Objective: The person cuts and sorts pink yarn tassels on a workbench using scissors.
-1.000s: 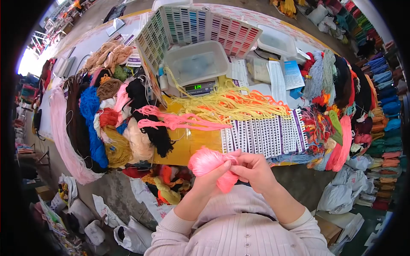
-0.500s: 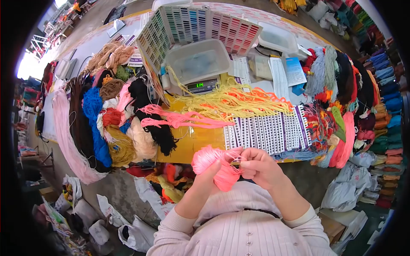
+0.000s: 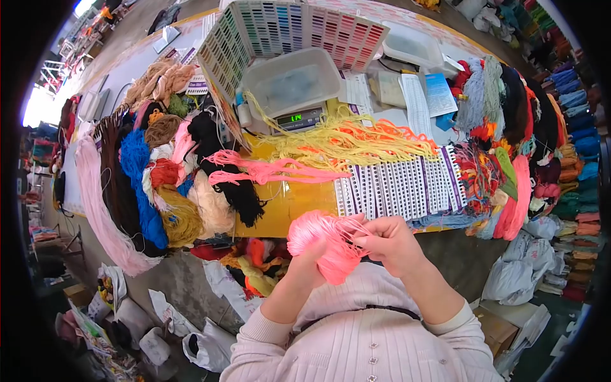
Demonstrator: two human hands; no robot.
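A bundle of bright pink thread (image 3: 331, 251) is held up in front of my body, just off the table's near edge. My left hand (image 3: 310, 260) is closed around its lower left side. At the bundle's right end, my right hand (image 3: 389, 243) pinches some of its strands between thumb and fingers. Beyond my hands, a loose length of pink thread (image 3: 280, 170) lies across the yellow tabletop (image 3: 286, 202). White perforated thread cards (image 3: 394, 191) are lined up to the right of it. Yellow and orange threads (image 3: 356, 143) lie behind the cards.
A plastic tub (image 3: 293, 83) sits on a scale (image 3: 299, 119) reading 1.14. A folding colour chart (image 3: 280, 28) stands behind it. Thread skeins (image 3: 143, 162) crowd the left side, and more skeins (image 3: 503, 121) the right. White bags (image 3: 213, 344) lie on the floor.
The right hand has shifted slightly right and down at the strands. The left hand still holds the pink bundle, which sits at nearly the same place. The view has moved slightly.
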